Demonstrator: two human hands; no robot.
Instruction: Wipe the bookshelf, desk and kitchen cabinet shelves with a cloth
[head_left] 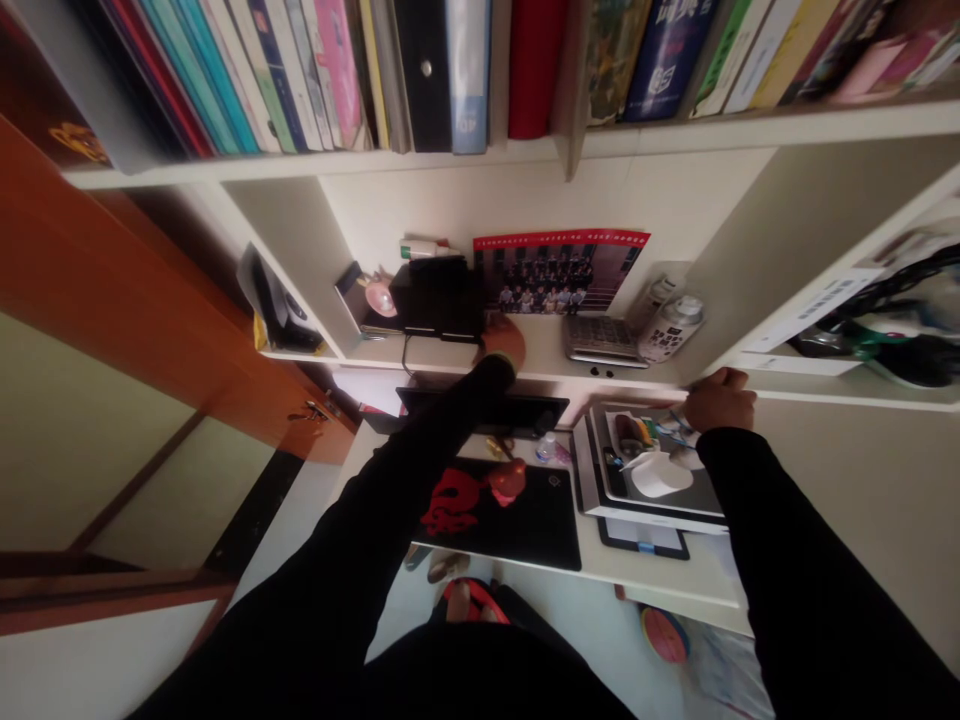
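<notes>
My left hand (504,340) reaches onto the middle shelf, curled at the lower right corner of a black box-like object (439,300); its fingertips are mostly hidden. A cable hangs from the front of that object. My right hand (721,400) is closed over the front edge of the shelf (675,378), lower right. Behind my left hand, a group photo with a red top band (562,272) leans on the back wall. Between the hands stand a grey metallic-looking case (604,340) and a white printed spray can (673,328).
Books and binders (427,80) fill the upper shelf. Below lies a desk with a black mat (525,525), a red figure (508,480), and a dark monitor (517,413). A printer-like device (705,490) bears a white roll (660,474). An orange door (150,300) is at left.
</notes>
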